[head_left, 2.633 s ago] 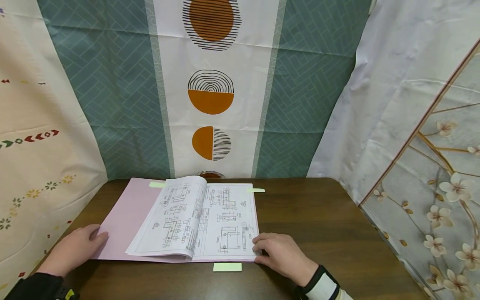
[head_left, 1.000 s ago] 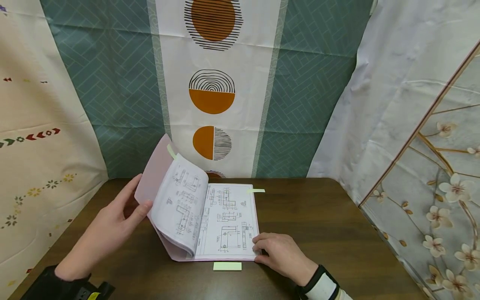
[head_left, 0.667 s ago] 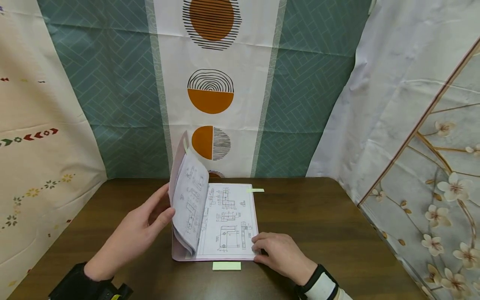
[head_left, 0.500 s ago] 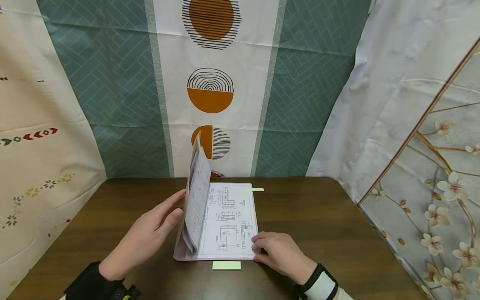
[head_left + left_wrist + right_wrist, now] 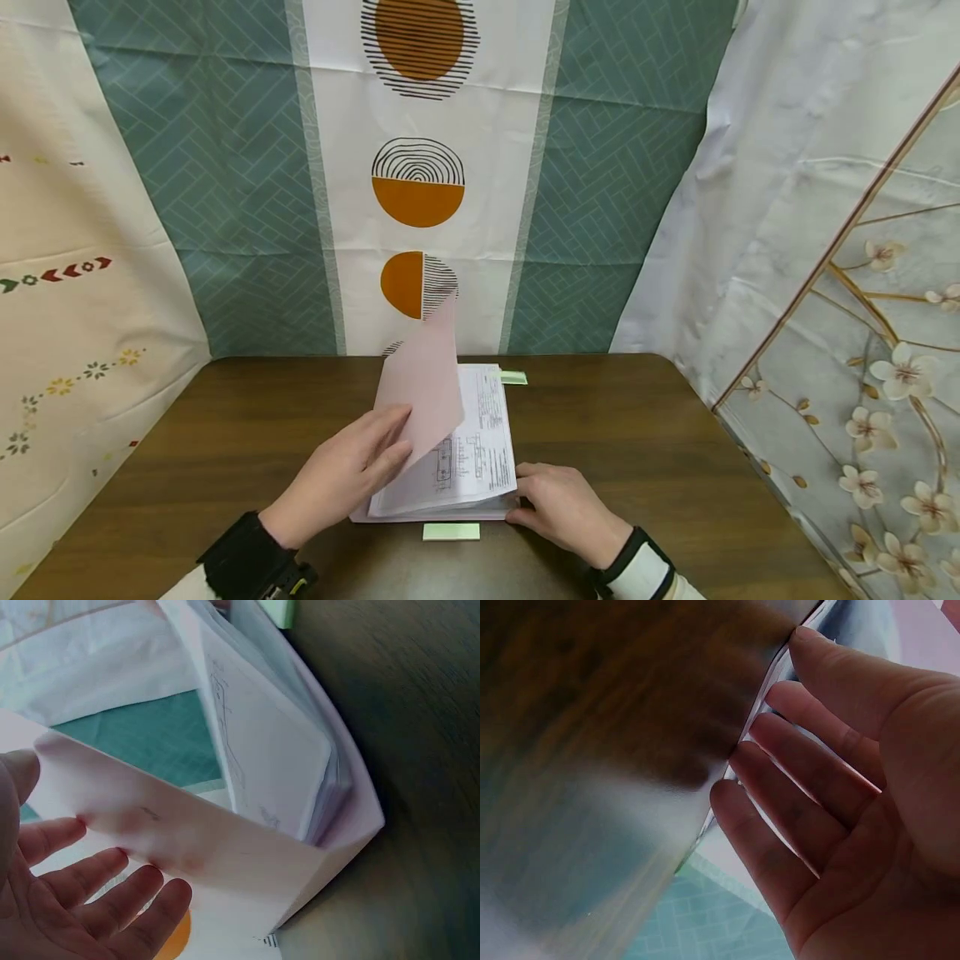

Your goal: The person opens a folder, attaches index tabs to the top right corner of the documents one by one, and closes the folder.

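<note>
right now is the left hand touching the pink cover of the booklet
Touching. In the head view the left hand has its fingers laid against the pink cover, which stands half-folded over the booklet's drawing pages. The left wrist view shows the fingertips against it.

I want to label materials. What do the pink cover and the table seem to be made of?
The pink cover looks like thin matte paper or light card: it bends in a curve under the left hand and shows no gloss. The table looks like dark wood or wood-look laminate, with visible grain and a soft sheen.

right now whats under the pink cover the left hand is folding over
Under the pink cover, pages of technical drawings show at the right; the left hand and cover hide the rest.
</note>
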`<state>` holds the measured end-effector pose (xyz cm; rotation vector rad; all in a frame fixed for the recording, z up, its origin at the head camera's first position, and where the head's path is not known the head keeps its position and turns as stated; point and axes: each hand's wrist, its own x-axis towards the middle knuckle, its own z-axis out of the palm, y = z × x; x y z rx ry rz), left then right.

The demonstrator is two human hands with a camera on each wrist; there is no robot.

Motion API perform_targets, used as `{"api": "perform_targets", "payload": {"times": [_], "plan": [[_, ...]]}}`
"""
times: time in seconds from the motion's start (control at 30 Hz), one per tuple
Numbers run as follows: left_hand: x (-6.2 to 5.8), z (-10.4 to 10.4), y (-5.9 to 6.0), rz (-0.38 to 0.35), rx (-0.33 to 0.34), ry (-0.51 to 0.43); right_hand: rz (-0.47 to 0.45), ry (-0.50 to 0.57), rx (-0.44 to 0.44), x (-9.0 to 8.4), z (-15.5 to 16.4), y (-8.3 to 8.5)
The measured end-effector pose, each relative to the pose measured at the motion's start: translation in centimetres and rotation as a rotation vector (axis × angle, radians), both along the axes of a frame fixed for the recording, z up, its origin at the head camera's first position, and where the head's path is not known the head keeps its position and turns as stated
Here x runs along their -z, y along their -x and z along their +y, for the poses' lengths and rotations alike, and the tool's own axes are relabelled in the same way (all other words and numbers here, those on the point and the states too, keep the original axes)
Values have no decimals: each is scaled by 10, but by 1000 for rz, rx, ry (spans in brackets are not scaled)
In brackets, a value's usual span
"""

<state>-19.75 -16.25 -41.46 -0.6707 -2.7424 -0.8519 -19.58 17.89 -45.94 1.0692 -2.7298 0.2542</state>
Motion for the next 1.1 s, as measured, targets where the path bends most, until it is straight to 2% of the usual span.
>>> {"api": "perform_targets", "payload": {"times": [0.17, 0.4, 0.67, 0.8, 0.9, 1.1], "plan": [[12, 11, 7, 26, 6, 99, 2, -2, 23, -1, 1, -1], [25, 22, 12, 58, 69, 186, 65, -9, 48, -1, 8, -3], [31, 30, 15, 100, 108, 264, 196, 43, 206, -1, 12, 1], [31, 32, 16, 89, 121, 315, 202, 85, 279, -5, 8, -2], [31, 34, 16, 81, 135, 343, 167, 102, 263, -9, 1, -5], [34, 38, 17, 99, 157, 353, 97, 21, 125, -8, -12, -10]]}}
